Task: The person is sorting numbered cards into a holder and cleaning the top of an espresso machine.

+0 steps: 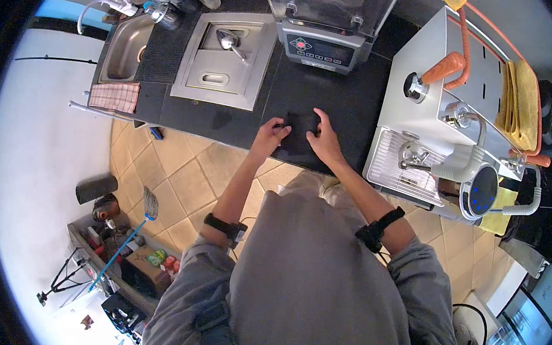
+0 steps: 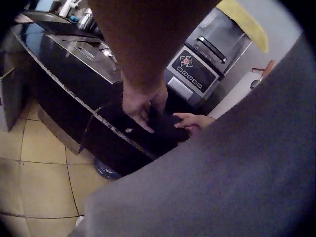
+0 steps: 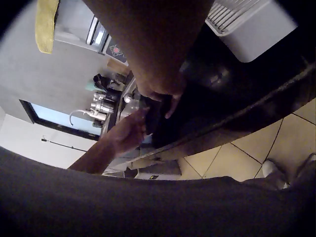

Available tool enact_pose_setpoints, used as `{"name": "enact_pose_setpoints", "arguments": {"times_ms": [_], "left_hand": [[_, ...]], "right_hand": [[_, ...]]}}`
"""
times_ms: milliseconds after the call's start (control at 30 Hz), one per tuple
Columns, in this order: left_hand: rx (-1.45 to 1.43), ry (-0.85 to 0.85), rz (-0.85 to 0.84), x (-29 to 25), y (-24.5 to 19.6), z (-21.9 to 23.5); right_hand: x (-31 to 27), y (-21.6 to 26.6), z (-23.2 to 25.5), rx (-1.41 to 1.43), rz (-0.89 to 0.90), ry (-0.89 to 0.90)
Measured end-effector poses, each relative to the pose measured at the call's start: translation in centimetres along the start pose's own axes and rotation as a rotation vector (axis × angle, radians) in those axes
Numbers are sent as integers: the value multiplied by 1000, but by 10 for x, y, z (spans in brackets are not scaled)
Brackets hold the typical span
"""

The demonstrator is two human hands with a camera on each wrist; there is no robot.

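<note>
A dark, flat-looking item (image 1: 300, 124) lies between the two hands at the black counter's front edge; its outline blends into the counter. On its left side, my left hand (image 1: 271, 138) has curled fingers, thumb and forefinger close together at its edge. Opposite, my right hand (image 1: 325, 144) has its forefinger stretched forward and its thumb apart, both beside the item. The left wrist view shows my left hand (image 2: 144, 102) pointing down and my right hand (image 2: 195, 122) facing it. In the right wrist view, my right hand (image 3: 160, 89) is above my left hand (image 3: 129, 133).
Behind the hands stands a blender base (image 1: 318, 46) with a button panel. To the right is a white espresso machine (image 1: 433, 107) with a drip tray (image 1: 397, 162). At left are a steel rinser plate (image 1: 221, 90), a sink (image 1: 125, 50) and a checked cloth (image 1: 115, 96).
</note>
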State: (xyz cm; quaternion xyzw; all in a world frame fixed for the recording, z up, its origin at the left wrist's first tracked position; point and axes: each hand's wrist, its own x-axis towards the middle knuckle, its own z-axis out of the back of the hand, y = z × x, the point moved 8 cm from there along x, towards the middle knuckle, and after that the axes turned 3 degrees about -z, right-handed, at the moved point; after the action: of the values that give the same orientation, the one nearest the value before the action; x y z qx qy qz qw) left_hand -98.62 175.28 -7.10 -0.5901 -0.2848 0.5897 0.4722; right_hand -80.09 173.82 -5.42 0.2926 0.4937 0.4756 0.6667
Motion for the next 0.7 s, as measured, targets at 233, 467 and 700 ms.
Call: {"name": "enact_pose_setpoints", "arguments": {"times_ms": [233, 467, 700], "left_hand": [[120, 5, -44, 3, -4, -1], [-313, 167, 102, -6, 18, -17], [-244, 100, 90, -18, 1, -25]], "right_hand": [[-4, 13, 2, -98, 64, -7], [-19, 52, 4, -463, 442, -129], [-22, 49, -3, -509, 379, -29]]}}
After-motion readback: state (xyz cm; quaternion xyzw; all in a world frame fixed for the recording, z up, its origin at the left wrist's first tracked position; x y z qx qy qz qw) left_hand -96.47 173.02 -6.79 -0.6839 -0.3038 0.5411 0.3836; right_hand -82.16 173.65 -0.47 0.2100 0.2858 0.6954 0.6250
